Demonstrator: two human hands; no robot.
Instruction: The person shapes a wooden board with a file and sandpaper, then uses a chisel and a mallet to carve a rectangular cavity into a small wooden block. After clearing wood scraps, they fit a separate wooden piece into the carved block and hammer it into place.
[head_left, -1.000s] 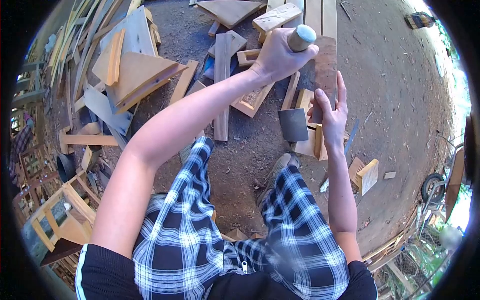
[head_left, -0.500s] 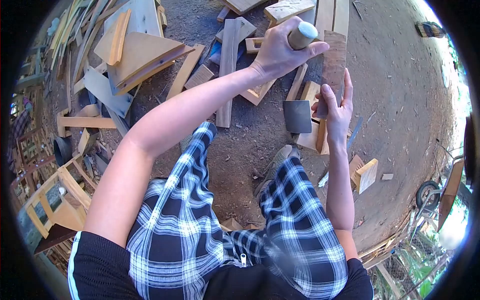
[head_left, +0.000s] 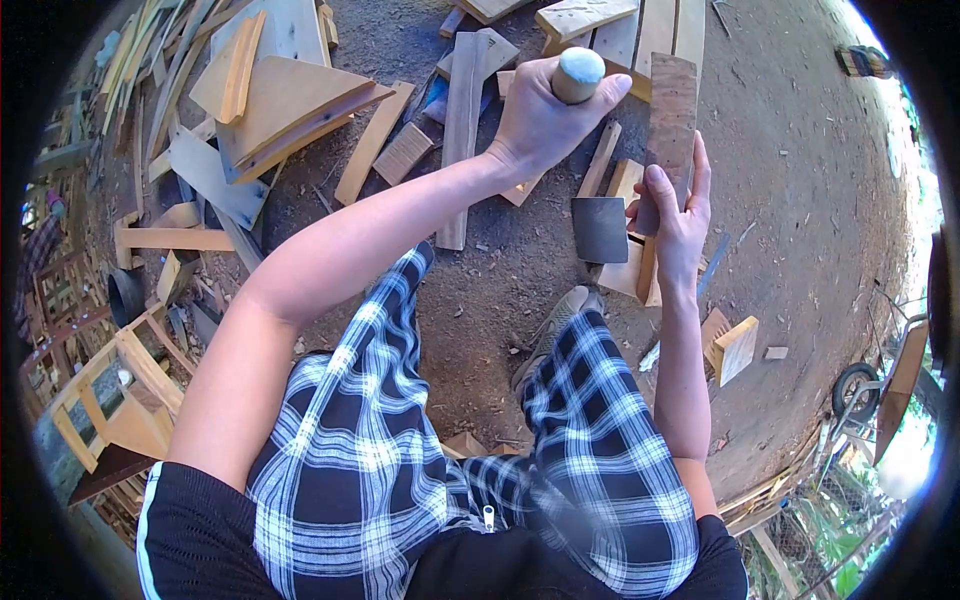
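My left hand (head_left: 540,120) is closed round a thick round wooden handle (head_left: 578,76) with a pale blue-white end. The handle's lower part is hidden by the hand. To its right, my right hand (head_left: 677,215) grips the near end of a narrow brown wooden board (head_left: 672,105), thumb on top and fingers at its edges. The board points away from me. Left of that hand is a dark, flat square piece (head_left: 601,230), over light wooden blocks (head_left: 622,273). My left hand and the board are apart.
Long planks (head_left: 655,40) stretch away at the top. Loose boards and offcuts lie at the upper left, among them a large angled panel (head_left: 300,100) and a grey plank (head_left: 462,140). A wooden frame (head_left: 135,390) is at lower left, a small wheel (head_left: 857,390) at far right.
My left hand has moved left with the handle, away from the board. My right hand and the board have shifted very slightly.
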